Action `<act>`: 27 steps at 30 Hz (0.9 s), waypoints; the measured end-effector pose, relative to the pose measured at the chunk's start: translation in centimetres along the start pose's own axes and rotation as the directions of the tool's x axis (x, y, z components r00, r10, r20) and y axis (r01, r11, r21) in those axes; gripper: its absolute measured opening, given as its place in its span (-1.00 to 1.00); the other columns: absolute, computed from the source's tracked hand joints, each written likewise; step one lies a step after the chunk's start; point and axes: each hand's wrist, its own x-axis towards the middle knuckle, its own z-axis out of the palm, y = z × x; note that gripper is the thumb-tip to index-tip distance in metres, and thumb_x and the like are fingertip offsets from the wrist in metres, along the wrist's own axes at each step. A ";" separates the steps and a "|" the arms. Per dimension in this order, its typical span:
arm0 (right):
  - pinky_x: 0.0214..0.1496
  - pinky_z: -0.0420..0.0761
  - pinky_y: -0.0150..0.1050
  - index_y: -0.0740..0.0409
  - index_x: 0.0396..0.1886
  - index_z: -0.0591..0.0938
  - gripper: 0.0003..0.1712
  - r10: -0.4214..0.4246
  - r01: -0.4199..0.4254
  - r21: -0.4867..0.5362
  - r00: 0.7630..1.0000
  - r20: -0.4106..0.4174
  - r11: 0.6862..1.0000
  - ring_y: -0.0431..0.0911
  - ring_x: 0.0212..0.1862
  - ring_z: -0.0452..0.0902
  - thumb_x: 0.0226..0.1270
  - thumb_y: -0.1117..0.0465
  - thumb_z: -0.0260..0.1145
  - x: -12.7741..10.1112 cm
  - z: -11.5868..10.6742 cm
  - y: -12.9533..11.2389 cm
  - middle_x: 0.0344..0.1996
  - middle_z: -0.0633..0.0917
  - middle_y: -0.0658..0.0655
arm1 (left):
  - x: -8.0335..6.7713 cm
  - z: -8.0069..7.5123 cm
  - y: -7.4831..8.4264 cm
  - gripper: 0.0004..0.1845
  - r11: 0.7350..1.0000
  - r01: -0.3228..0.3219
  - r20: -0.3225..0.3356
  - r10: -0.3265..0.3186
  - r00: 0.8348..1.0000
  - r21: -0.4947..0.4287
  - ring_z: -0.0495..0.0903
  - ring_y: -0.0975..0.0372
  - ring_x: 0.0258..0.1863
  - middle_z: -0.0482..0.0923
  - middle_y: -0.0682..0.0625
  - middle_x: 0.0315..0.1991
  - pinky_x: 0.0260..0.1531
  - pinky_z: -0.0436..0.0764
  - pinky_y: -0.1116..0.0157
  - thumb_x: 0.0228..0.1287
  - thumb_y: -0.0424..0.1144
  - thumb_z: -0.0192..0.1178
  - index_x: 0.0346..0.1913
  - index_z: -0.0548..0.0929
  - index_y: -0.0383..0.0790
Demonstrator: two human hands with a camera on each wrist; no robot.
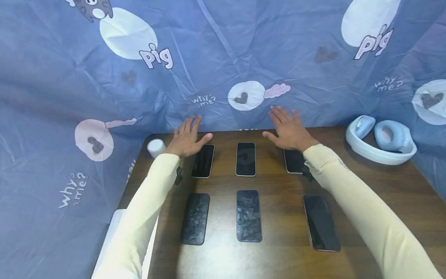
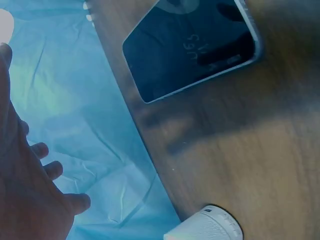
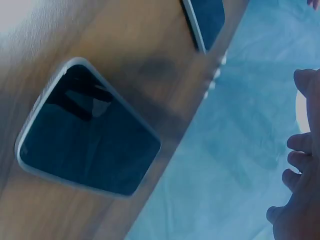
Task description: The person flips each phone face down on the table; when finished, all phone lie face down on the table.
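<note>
Several dark-screened smartphones lie in two rows on a brown wooden table. My left hand (image 1: 186,141), fingers spread and holding nothing, hovers above the far-left phone (image 1: 203,161), which also shows in the left wrist view. My right hand (image 1: 287,130) is spread with nothing in it over the far-right phone (image 1: 294,161), partly hidden by that wrist. Between them lies the far-middle phone (image 1: 246,159). The near row has a left phone (image 1: 195,219), a middle phone (image 1: 249,216) and a right phone (image 1: 321,223) set slightly askew.
Beside my left wrist stands a small white cylindrical container (image 1: 156,147). White headphones (image 1: 381,140) with light-blue cushions rest at the back right. A white flat object (image 1: 150,248) lies partly under my left forearm. Blue printed cloth (image 1: 216,58) hangs behind the table (image 1: 223,182).
</note>
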 end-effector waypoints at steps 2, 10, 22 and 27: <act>0.49 -0.29 0.26 0.25 0.60 0.06 -0.06 -0.024 0.024 -0.001 1.000 0.005 1.000 0.14 0.59 -0.27 0.54 -0.30 -0.02 0.1 0.4 -1.0 0.61 -0.08 0.21 | -0.5 0.1 -0.2 0.00 1.000 -0.010 -0.009 0.010 1.000 -0.019 -0.22 -0.15 0.56 -0.25 -0.23 0.60 0.41 -0.18 -0.26 0.42 0.45 -0.26 0.63 -0.24 -0.13; 0.51 -0.27 0.21 0.23 0.55 0.22 -0.09 -0.133 0.133 -0.004 0.991 0.029 0.991 0.10 0.59 -0.18 0.53 -0.34 -0.06 0.5 3.0 -5.6 0.59 0.03 0.21 | -2.5 1.0 -1.5 0.01 0.997 -0.032 -0.005 0.031 0.999 -0.073 -0.15 -0.12 0.56 -0.17 -0.31 0.58 0.46 -0.09 -0.10 0.46 0.40 -0.20 0.61 -0.23 -0.27; 0.52 -0.17 0.20 0.24 0.52 0.28 -0.12 -0.250 0.253 -0.015 0.962 0.108 0.967 0.11 0.57 -0.08 0.54 -0.33 -0.06 1.4 7.1 -12.3 0.57 0.11 0.22 | -5.4 3.9 -3.5 0.09 0.986 0.037 0.083 -0.024 0.996 -0.164 0.02 -0.18 0.51 0.01 -0.37 0.53 0.44 0.05 -0.08 0.37 0.41 -0.03 0.58 -0.08 -0.39; 0.52 -0.17 0.19 0.24 0.55 0.23 -0.09 -0.254 0.256 0.003 0.956 0.148 0.967 0.11 0.58 -0.10 0.53 -0.35 -0.07 1.4 8.8 -14.6 0.57 0.10 0.23 | -6.7 5.0 -4.3 0.08 0.989 0.013 0.128 0.007 0.992 -0.150 0.04 -0.19 0.50 0.03 -0.37 0.52 0.42 0.08 -0.11 0.35 0.40 0.03 0.55 0.03 -0.42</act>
